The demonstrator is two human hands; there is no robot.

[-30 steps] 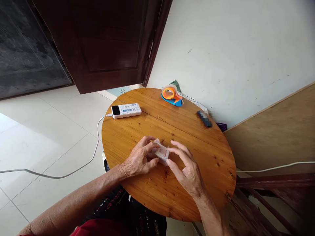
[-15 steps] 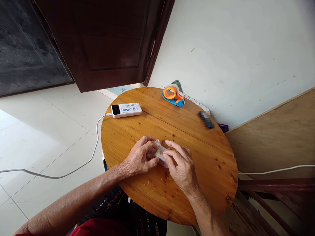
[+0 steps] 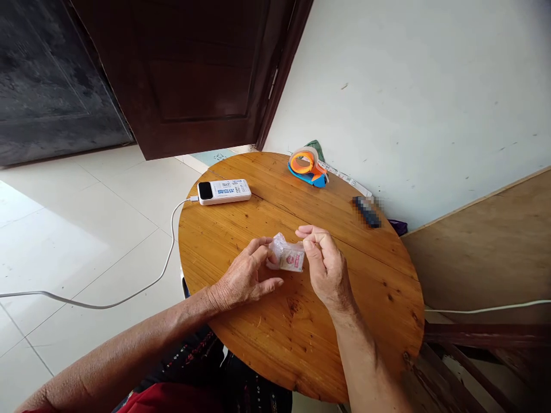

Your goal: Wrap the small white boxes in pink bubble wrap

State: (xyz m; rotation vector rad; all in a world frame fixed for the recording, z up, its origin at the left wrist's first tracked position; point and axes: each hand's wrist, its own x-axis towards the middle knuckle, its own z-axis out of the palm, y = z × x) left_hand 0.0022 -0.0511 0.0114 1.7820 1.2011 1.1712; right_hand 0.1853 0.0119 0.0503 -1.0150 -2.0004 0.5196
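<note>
A small flat packet (image 3: 293,260) with a red printed emblem, in loose clear plastic wrap, is between my hands over the wooden table (image 3: 344,321). My left hand (image 3: 247,274) has its fingers bent onto the packet's left end, pressing it, while the thumb sticks out apart below. Crumpled plastic (image 3: 279,241) stands up along the packet's upper left. At its upper right corner, my right hand (image 3: 327,267) pinches thumb and index finger on the edge of the wrap. The fingertips partly hide what is pinched.
A white power bank (image 3: 226,192) with a cable plugged in lies at the far left of the table. An orange and blue tape dispenser (image 3: 307,166) sits at the back. A dark blurred object (image 3: 365,211) lies at the right, near the wall (image 3: 408,103).
My right hand has moved right and up from the packet's middle to its corner. More of the packet's printed face shows, and my left thumb has come off it.
</note>
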